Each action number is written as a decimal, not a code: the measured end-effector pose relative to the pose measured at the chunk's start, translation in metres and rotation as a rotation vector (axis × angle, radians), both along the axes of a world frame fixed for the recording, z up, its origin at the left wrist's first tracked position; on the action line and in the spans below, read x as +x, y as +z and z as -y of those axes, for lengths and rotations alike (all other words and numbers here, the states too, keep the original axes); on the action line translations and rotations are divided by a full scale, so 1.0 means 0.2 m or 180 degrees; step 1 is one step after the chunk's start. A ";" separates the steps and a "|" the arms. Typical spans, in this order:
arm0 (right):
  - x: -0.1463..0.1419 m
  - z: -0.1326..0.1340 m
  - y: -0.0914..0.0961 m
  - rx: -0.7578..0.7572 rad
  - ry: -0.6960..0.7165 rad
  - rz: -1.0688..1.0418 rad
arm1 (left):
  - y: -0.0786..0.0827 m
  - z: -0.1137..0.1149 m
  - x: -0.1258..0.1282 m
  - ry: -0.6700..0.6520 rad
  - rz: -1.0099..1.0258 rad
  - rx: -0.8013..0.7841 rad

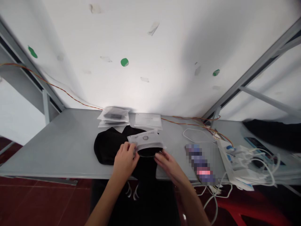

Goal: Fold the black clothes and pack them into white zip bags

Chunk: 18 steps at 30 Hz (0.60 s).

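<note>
Flat gray tabletop [58,144], frosted pouch [146,138]

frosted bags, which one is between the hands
The frosted bag with the round dark print, held between the left hand and right hand. The others lie farther back near the wall: the stacked bags and the flat bag beside them.

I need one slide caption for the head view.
Left hand and right hand hold a frosted bag above black cloth on a table.
</note>
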State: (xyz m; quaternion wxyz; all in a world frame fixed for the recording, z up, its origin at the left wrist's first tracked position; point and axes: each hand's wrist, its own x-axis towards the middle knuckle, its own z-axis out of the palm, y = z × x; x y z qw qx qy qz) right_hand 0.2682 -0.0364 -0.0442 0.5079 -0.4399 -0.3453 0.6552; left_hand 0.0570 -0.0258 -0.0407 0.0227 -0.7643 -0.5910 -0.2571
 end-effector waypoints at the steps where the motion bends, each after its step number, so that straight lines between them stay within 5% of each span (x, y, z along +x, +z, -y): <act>1: 0.07 0.03 0.01 0.0082 0.0244 0.0601 | 0.00 0.00 -0.03 -0.0031 0.0108 0.0023; 4: 0.18 0.08 0.02 0.0685 0.0063 0.2200 | -0.02 0.00 -0.08 -0.0527 0.0257 0.0011; 9: 0.10 -0.02 -0.05 0.2103 0.0067 0.3509 | -0.10 -0.01 -0.09 -0.0870 0.0324 -0.0089; 18: 0.09 -0.14 -0.21 0.2683 -0.0067 0.3864 | -0.11 -0.05 -0.08 -0.0637 0.0317 -0.0058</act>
